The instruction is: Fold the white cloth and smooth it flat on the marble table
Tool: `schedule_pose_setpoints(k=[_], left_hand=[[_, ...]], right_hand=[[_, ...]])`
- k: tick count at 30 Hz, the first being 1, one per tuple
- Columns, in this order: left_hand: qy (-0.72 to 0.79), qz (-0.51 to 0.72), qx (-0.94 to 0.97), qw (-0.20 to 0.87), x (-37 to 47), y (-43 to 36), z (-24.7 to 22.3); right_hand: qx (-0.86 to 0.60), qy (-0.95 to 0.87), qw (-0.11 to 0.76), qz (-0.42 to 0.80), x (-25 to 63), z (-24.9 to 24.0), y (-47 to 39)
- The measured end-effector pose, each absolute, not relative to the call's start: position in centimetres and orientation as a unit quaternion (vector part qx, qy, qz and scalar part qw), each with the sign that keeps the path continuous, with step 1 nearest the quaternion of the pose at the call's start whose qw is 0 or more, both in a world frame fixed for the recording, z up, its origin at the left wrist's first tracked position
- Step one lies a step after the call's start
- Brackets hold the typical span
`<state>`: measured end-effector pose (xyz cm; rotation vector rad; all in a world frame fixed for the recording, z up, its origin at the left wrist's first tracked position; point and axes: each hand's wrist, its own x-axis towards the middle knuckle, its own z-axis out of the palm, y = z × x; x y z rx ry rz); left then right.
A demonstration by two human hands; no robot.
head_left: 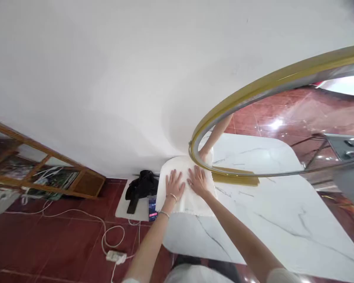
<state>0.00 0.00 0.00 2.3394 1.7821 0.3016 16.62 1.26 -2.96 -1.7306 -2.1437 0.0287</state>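
A white cloth (184, 202) lies spread over the left end of a white marble-patterned table (268, 236), close against the wall. My left hand (174, 184) rests flat on the cloth with its fingers spread. Two bands circle that wrist. To its right, my right hand (199, 182) also presses flat on the cloth, fingers apart. Neither hand grips anything. Beyond my right hand, the mirror (236, 100) with a gold oval frame leans on the wall and reflects an arm and the table. At the mirror's foot a flat tan strip (236, 179) lies on the table.
Left of the table, a white stool-like surface (120, 210) bears a black bag (144, 182) and a phone with a lit screen (152, 208). A white power strip (116, 257) and looping cables lie on the red tiled floor. A wooden glass-fronted cabinet (88, 182) stands farther left.
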Motion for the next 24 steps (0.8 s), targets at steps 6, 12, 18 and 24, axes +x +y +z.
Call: schedule_pose_setpoints(k=[6, 12, 18, 24], left_hand=[[0.715, 0.122, 0.685, 0.067, 0.7, -2.5, 1.1], [0.749, 0.157, 0.642, 0.048, -1.7, -10.4, -0.2], [0.723, 0.192, 0.663, -0.022, -2.2, -17.9, -2.1], [0.644, 0.188, 0.740, -0.038, 3.7, -20.5, -2.6]], right_hand=[[-0.606, -0.770, 0.199, 0.020, 13.6, -2.3, -2.4], [-0.508, -0.842, 0.178, 0.034, 12.3, -0.8, -9.5], [-0.472, -0.865, 0.165, 0.049, 12.9, 0.1, -15.8], [-0.507, -0.846, 0.162, 0.018, 19.5, -0.6, -20.3]])
